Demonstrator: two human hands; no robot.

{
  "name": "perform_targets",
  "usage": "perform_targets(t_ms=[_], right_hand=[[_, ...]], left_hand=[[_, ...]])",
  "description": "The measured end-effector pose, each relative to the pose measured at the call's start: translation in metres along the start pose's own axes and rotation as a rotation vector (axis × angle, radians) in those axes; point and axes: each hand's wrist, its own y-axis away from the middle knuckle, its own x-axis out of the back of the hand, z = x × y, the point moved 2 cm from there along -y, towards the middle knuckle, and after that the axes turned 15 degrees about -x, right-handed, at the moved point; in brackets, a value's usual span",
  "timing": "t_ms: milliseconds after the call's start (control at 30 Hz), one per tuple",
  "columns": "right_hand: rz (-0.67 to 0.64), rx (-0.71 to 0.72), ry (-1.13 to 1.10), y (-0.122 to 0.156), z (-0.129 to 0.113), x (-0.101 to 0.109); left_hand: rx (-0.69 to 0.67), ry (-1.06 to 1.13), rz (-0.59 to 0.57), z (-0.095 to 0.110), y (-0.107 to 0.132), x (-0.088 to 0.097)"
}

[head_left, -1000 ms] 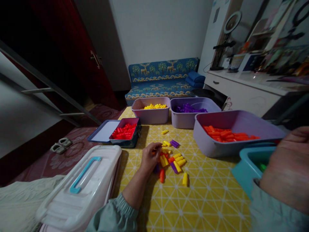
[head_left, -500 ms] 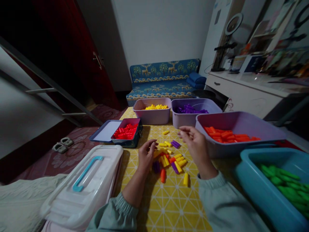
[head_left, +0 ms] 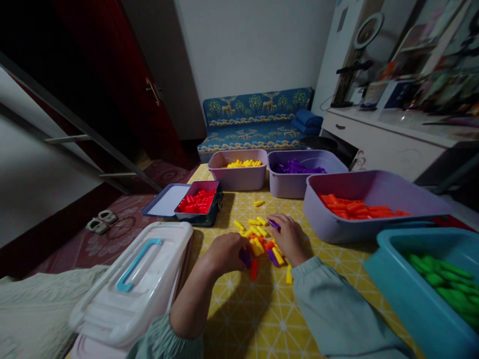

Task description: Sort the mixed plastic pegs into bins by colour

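Note:
A small heap of yellow, purple, orange and red plastic pegs [head_left: 260, 238] lies on the yellow patterned tablecloth [head_left: 262, 314]. My left hand [head_left: 224, 252] rests on the heap's near left side, fingers curled down onto a purple peg [head_left: 245, 257]. My right hand [head_left: 289, 238] is on the right side of the heap, fingers pinched on a purple peg [head_left: 274, 224] at its far edge. Both sleeves are pale green.
Lilac tubs hold yellow pegs [head_left: 239, 172], purple pegs [head_left: 297, 174] and orange pegs [head_left: 359, 204]. A teal tub [head_left: 407, 299] with green pegs is near right. A dark tin [head_left: 198, 204] holds red pegs. A white lidded box [head_left: 127, 284] stands at the near left.
My right hand came from near the teal tub, swung over the table and dropped onto the heap. My left hand slid back to the heap's near side.

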Motion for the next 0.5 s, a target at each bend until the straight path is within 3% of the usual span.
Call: perform_targets(t_ms=[100, 200, 367, 500], right_hand=[[0.023, -0.020, -0.066, -0.001, 0.001, 0.000], [0.077, -0.111, -0.200, -0.003, 0.006, -0.002], [0.115, -0.255, -0.525, -0.004, 0.013, -0.005], [0.049, -0.306, -0.663, -0.002, 0.007, -0.004]], left_hand=[[0.034, 0.034, 0.079, 0.000, -0.005, -0.005], [0.064, 0.214, 0.230, -0.008, -0.014, -0.006], [0.205, 0.800, 0.699, -0.025, -0.029, -0.023], [0.307, 1.155, 0.868, -0.030, -0.034, -0.049]])
